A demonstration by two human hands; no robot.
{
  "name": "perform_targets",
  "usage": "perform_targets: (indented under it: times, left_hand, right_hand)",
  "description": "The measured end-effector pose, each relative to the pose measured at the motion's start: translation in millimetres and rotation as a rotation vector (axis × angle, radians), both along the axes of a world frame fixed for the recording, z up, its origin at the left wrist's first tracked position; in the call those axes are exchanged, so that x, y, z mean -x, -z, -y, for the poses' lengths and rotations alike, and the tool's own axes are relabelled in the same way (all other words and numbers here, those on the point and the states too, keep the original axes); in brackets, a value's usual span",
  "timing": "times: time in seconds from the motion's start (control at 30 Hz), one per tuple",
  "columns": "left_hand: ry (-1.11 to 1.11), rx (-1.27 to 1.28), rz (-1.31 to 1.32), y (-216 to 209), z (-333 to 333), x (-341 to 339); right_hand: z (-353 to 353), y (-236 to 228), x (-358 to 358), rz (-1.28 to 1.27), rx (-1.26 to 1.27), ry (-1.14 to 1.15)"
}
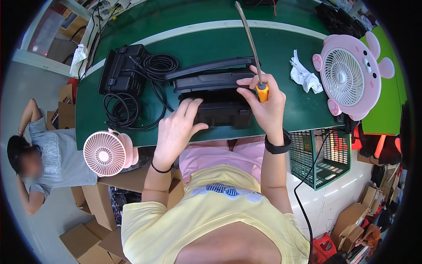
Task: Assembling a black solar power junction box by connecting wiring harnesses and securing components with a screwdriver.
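Observation:
An open black plastic case (pixel 226 115) lies on the green table in front of me, its hinged lid (pixel 215 80) raised on the far side. My left hand (pixel 176 125) grips the case's near left wall, fingers over the rim and thumb against the outside. In my right hand (pixel 270 101) is a screwdriver (pixel 262 93) with a yellow handle, its long metal shaft pointing away from me. That hand's thumb and fingertips are also at the right end of the lid. The dark inside of the case is mostly hidden.
Another black case (pixel 124 70) with coiled black cables (pixel 160 66) sits to the left. A small pink fan (pixel 105 155) stands at the near left edge. To the right are crumpled tissue (pixel 304 75) and a bear-shaped pink fan (pixel 351 79). Below is a green crate (pixel 318 174); a person (pixel 57 154) is at left.

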State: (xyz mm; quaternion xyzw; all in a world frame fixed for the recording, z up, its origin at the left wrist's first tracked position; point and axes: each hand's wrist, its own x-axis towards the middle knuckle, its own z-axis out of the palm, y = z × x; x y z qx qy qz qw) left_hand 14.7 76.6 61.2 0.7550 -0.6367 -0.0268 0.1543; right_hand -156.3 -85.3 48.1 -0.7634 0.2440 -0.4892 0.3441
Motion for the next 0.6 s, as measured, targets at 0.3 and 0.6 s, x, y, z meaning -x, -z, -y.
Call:
perform_targets:
  times: [0.3,0.6]
  left_hand:
    - [-0.23,0.55,-0.479,64,-8,-1]
    - [-0.2,0.551,-0.568,67,6,-7]
  right_hand:
    - [5,-4,5,-0.124,-0.043,-0.026]
    - [15,16,6,-0.048,-0.194,-0.125]
